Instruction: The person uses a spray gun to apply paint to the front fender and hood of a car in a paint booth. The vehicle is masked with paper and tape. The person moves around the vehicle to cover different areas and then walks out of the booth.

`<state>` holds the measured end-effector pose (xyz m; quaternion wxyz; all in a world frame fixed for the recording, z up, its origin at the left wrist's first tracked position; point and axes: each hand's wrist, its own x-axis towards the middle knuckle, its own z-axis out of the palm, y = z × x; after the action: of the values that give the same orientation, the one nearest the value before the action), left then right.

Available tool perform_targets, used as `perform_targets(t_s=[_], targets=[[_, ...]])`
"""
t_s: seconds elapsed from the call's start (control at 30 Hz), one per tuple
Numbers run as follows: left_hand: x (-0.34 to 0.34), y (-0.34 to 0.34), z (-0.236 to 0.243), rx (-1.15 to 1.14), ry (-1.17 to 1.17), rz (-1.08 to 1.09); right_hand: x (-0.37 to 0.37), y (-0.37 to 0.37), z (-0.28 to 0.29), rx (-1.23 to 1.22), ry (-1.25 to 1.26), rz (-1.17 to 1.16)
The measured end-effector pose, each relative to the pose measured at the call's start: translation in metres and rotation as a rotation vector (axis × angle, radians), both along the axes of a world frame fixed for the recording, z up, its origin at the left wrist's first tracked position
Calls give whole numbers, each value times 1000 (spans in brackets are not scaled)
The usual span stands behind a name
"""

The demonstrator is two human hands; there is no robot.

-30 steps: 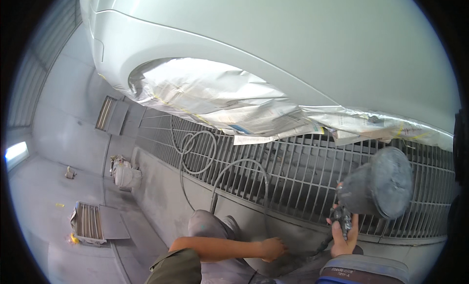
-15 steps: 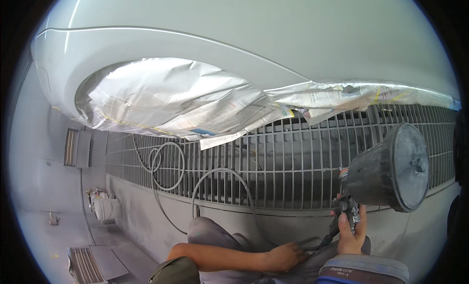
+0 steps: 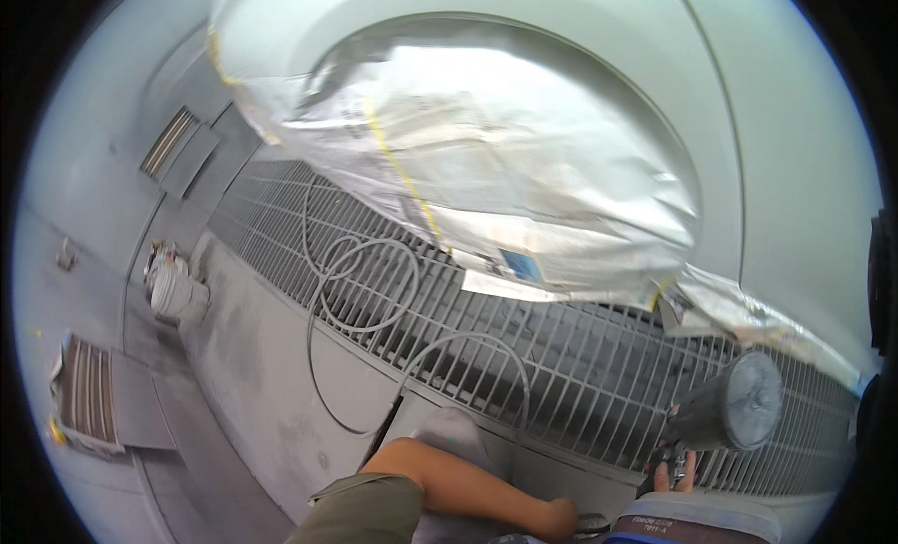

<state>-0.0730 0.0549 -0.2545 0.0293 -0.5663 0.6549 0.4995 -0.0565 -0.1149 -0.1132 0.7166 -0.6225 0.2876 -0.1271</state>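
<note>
My right hand (image 3: 687,473), at the lower right, is closed round the handle of a paint spray gun (image 3: 666,460). The gun's large dark cup (image 3: 725,408) tilts to the right, its paler round end facing outward. Low in front of me, my left hand (image 3: 561,517) is closed by the grey air hose (image 3: 593,522), which comes out beside the fist; its fingers are mostly hidden. Ahead stands a pale grey-green car body (image 3: 795,123). Crumpled silvery newspaper masking (image 3: 524,142) with yellow tape covers its wheel arch, and more paper runs along the lower edge to the right.
Floor grating (image 3: 571,366) runs below the car. A looped part of the hose (image 3: 416,282) lies over it and the grey floor edge. At left are a whitish bucket (image 3: 178,294) and wall vents (image 3: 89,394). My knee (image 3: 449,436) shows near the left forearm.
My view has turned left and tilted, so the masked wheel arch sits further right. The spray gun in my right hand appears lower and farther away. Both hands keep their hold.
</note>
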Motion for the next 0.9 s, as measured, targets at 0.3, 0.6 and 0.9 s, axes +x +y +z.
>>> perform_targets(t_s=[0.3,0.6,0.9], targets=[[20,11,16,-137,2,12,26,80,14,-235,284,220],[39,23,36,-240,34,-10,34,112,3,-428,241,210],[41,30,48,-299,66,-48,40,142,-10,-497,323,136]])
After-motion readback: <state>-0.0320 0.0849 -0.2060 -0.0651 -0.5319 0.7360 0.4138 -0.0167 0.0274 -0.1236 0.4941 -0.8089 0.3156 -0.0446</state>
